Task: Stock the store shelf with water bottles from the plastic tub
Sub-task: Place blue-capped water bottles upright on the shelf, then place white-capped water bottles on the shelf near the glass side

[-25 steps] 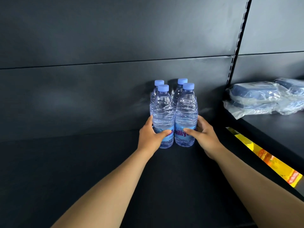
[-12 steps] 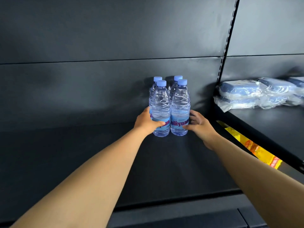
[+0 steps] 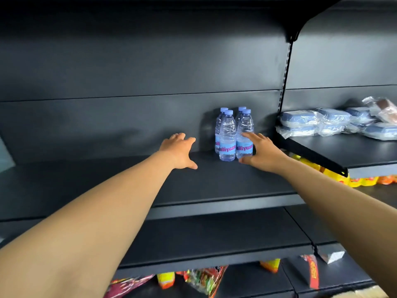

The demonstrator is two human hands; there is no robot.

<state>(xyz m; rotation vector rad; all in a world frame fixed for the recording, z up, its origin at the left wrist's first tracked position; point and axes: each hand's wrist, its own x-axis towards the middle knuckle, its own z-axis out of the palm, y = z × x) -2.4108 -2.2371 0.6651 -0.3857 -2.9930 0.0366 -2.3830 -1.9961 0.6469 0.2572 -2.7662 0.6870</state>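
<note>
Hovering hands beside four shelved bottles

Left of centre: left hand [image 3: 179, 150] is over the dark shelf [image 3: 107, 179], fingers spread and straight, thumb out, gripping nothing, clearly apart from the bottles. Centre, slightly right: four water bottles [image 3: 234, 134] stand upright in a tight two-by-two block at the back of that shelf, against the rear panel; blue caps, blue labels with pink lettering. Just right of them: right hand [image 3: 262, 151], fingers extended and relaxed, index finger lying against the front right bottle, thumb low near its base; not wrapped round it. Can't tell if the thumb actually touches. Right edge of frame: higher shelf section carrying plastic-wrapped blue packs [image 3: 335, 121]. Below it, yellow packets [image 3: 354, 181]. Bottom centre: colourful snack bags [image 3: 202, 280] on a lower shelf. The plastic tub isn't visible.
</note>
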